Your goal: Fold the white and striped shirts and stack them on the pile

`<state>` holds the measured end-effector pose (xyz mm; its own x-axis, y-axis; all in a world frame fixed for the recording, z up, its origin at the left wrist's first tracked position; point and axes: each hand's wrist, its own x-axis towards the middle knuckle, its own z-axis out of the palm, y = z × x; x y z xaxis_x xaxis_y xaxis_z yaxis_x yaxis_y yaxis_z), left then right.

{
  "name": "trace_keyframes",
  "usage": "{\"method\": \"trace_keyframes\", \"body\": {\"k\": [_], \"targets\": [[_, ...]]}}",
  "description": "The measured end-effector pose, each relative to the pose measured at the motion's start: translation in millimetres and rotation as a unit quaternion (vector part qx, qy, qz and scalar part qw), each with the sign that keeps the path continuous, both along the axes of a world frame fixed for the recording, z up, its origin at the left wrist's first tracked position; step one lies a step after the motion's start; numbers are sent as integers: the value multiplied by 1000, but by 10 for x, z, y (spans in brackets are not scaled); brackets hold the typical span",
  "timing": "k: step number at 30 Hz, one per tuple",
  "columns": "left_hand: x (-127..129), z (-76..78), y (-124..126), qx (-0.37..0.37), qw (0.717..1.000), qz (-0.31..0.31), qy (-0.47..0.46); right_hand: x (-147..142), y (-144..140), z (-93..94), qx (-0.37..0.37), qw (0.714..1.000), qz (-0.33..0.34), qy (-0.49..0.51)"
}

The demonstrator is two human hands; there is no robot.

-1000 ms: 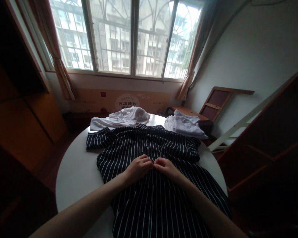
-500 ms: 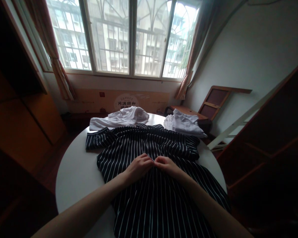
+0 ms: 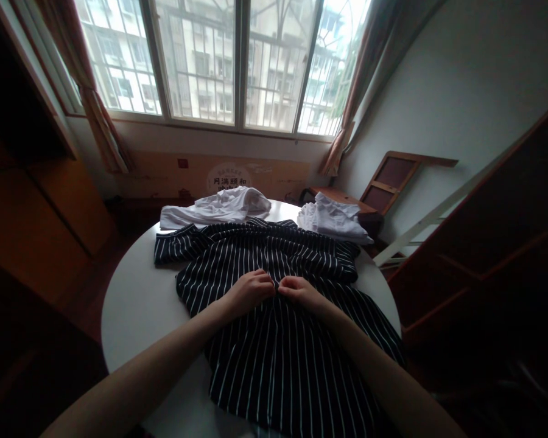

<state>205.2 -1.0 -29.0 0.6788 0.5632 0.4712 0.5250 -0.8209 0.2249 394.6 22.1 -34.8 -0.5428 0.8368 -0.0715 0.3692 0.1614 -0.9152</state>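
A black garment with white stripes [image 3: 296,359], with sleeves and a collar, lies spread over a round white table [image 3: 137,316]. Its collar end is at the far side and its lower part reaches toward me. My left hand [image 3: 252,288] is closed, fingertips pinching the cloth at the middle of the garment. Just to its right, my right hand [image 3: 301,293] pinches the same cloth between thumb and fingers. A small gap separates the two hands. Whether a button or tie is between the fingertips, I cannot make out.
Behind the garment lie a loose white garment [image 3: 228,205] and, to the right, a folded white pile of clothes [image 3: 333,219]. A wooden chair [image 3: 383,182] stands by the right wall. Wooden cabinets [image 3: 36,207] flank the left, and a barred window [image 3: 201,67] is ahead.
My hands have parted slightly, still at the garment's middle. The near hem has drawn up so its lower left edge now shows. The whole view has shifted a little.
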Motion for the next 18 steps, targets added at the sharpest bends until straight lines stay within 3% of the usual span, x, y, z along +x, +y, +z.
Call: {"method": "trace_keyframes", "body": {"k": [5,10,13,18], "targets": [[-67,-4,16,-60,996,59,31,-36,-63,22,133,986,-31,-100],[-185,18,71,-96,990,101,14,-54,-82,36,166,975,-47,-142],[-150,85,12,-123,991,54,-13,-57,-81,29,180,970,-46,-155],[-19,227,-221,-250,961,-115,34,-72,-95,12,203,964,-58,-163]]}}
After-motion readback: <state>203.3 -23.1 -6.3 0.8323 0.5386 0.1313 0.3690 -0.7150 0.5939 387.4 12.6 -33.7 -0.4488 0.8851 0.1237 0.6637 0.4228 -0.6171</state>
